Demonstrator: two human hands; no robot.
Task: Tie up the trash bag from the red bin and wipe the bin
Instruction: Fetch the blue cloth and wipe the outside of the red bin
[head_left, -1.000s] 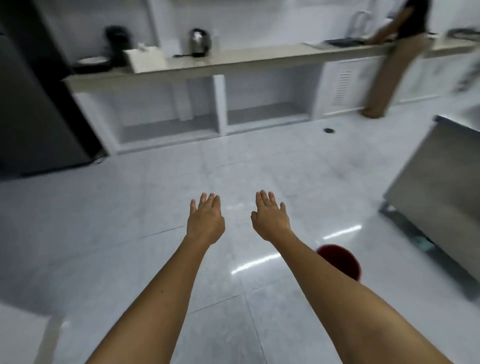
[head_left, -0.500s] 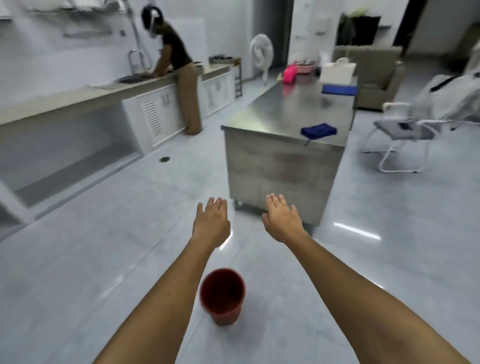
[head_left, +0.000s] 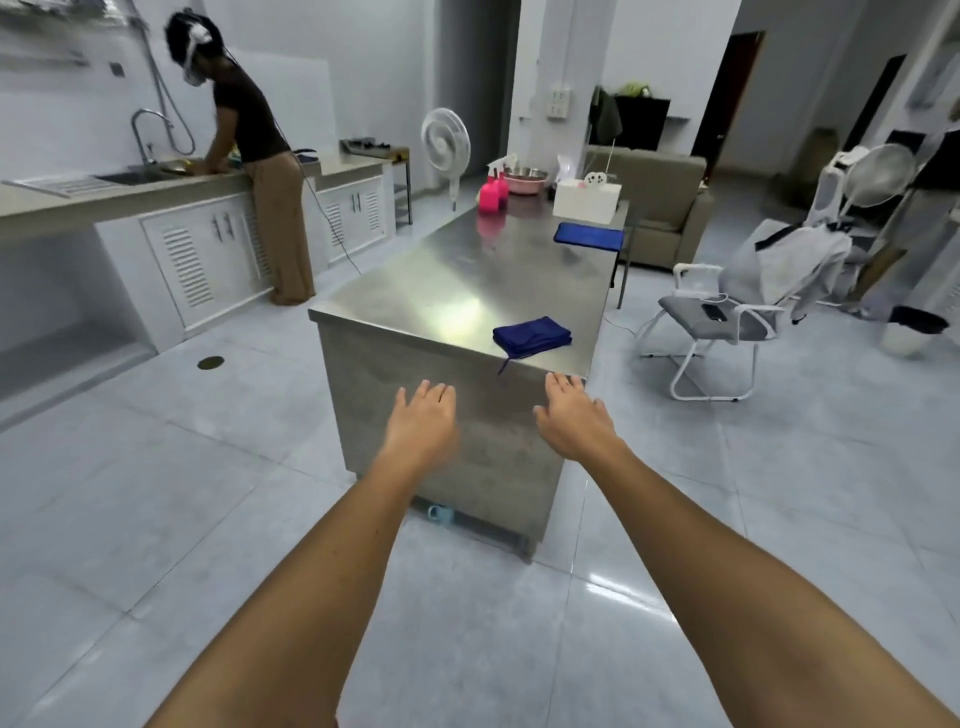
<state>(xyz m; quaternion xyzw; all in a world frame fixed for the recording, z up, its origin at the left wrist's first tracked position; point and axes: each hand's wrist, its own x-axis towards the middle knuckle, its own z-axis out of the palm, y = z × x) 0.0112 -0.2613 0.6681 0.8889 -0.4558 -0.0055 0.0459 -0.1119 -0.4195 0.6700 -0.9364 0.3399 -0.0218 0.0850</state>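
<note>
Reaching forward, both arms were stretched out over the tiled floor (head_left: 156, 519), palms down. Left hand (head_left: 423, 426) flat, fingers spread loosely, holding nothing. Right hand (head_left: 574, 421) likewise flat and empty, fingers apart. Hands well apart from each other, both seen against the near end of a steel bench (head_left: 467, 291). Red bin not in view; its place could not be told. On the bench: a folded blue cloth (head_left: 532, 335) near the near edge, a second blue cloth (head_left: 589, 238) farther back, a white box (head_left: 587, 200) and pink spray bottles (head_left: 492, 193) at the far end. A second person (head_left: 260, 156) stood at the sink (head_left: 137, 176) along the left wall. White chair (head_left: 727, 322) to the right of the bench.
</note>
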